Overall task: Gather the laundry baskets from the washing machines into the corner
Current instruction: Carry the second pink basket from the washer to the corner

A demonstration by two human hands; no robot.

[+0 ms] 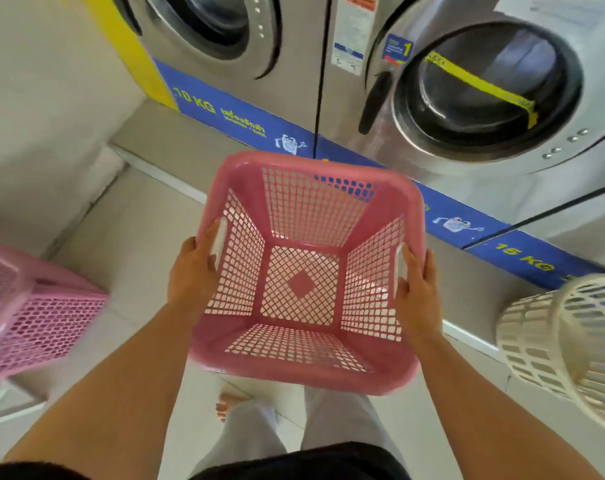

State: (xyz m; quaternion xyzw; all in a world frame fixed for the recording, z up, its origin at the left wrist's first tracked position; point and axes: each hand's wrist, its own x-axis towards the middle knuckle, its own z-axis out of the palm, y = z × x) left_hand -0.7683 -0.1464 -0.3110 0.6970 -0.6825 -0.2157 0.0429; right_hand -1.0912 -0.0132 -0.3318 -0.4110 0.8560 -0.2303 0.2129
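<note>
I hold an empty pink square laundry basket (304,370) with lattice walls in front of me, above the floor. My left hand (193,271) grips its left handle slot and my right hand (415,285) grips the right one. A second pink basket (34,313) lies at the left edge, near the wall corner. A cream round basket (564,341) sits at the right, below the washing machines.
Two steel front-loading washing machines, one (225,46) marked 10 KG and one (484,98) with yellow tape across its door, stand on a blue-fronted raised step (245,123). A beige wall (45,116) closes the left side. My legs and a bare foot show below on the tiled floor.
</note>
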